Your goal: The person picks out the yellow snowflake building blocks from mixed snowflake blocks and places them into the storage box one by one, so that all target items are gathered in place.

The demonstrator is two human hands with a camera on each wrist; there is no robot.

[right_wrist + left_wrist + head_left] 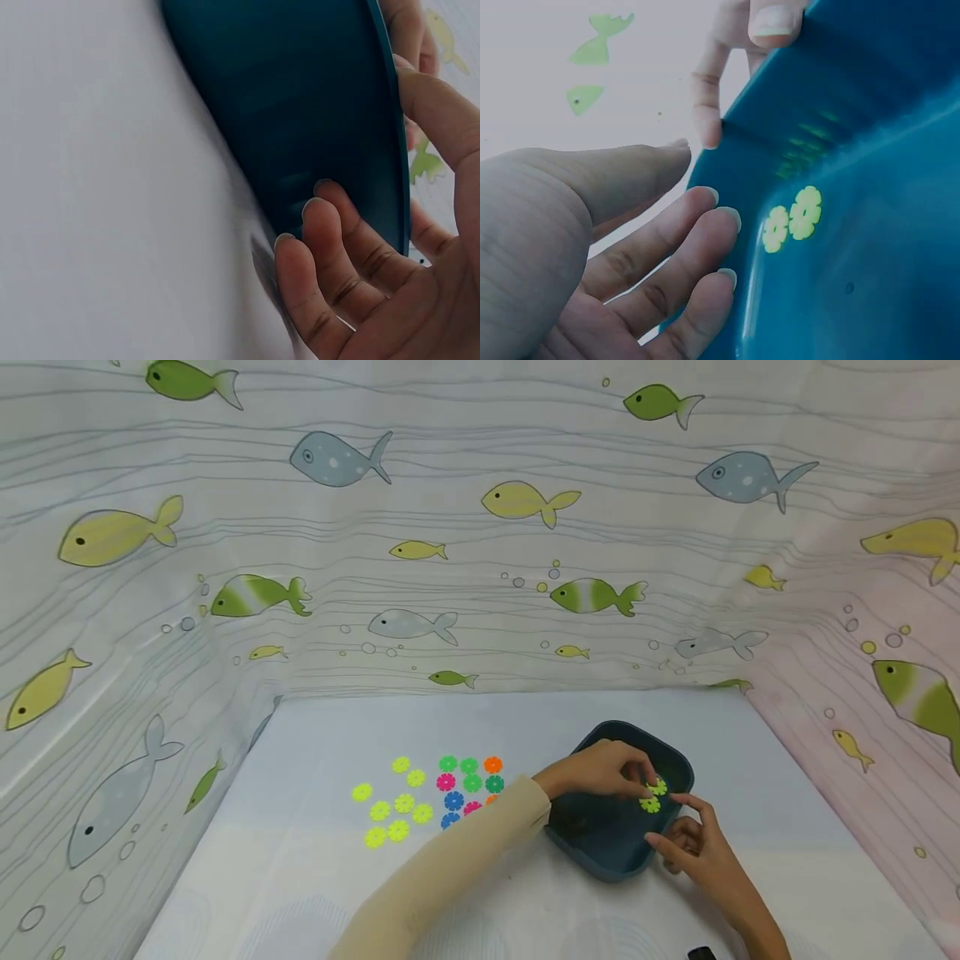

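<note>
A dark teal tub [600, 852] stands at the right of the table, with two yellow-green flower-shaped discs [805, 213] lying inside near its right end. My left hand [611, 768] reaches over the tub from the left. Its fingers are loosely bent near the discs, and the left wrist view shows nothing between thumb and fingers. At the tub's right end, my right hand [697, 843] grips the rim. In the right wrist view its fingers [322, 232] lie against the outer wall, while the left wrist view shows its thumb at the rim.
Left of the tub, several yellow discs [404, 803] lie loosely spread. Beside them are green discs [468, 766], pink, blue and orange ones, partly hidden by my left sleeve [457, 852]. A small black object [702, 953] shows at the bottom edge. Fish-patterned cloth [480, 568] surrounds the table.
</note>
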